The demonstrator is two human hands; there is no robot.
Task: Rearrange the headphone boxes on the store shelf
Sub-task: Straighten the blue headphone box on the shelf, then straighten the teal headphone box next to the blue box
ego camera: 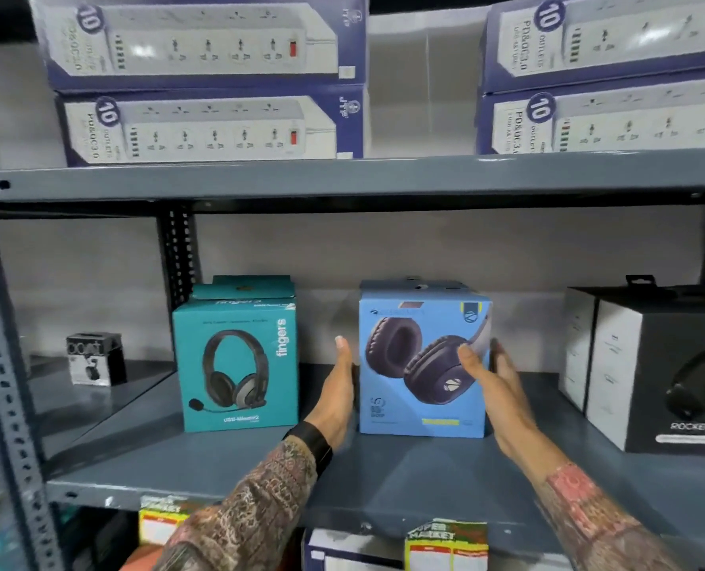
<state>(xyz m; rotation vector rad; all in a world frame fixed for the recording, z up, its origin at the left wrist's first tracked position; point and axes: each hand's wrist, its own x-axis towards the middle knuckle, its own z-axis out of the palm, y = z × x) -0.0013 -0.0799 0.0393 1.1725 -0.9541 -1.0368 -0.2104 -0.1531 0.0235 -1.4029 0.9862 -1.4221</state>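
Note:
A light blue headphone box (408,405) stands upright in the middle of the grey metal shelf (383,484). My left hand (338,389) lies flat against its left side. My right hand (494,385) wraps its right front edge, thumb on the front face. Together the two hands clamp the box. A teal headphone box (239,364) stands to the left, with a second teal box behind it. A black and white headphone box (651,372) stands at the right, partly cut off by the frame edge.
A small black box (95,358) sits at the far left of the shelf. Long power-strip boxes (202,84) are stacked on the shelf above. A perforated upright post (0,364) stands at the left. Labelled boxes (445,546) sit below.

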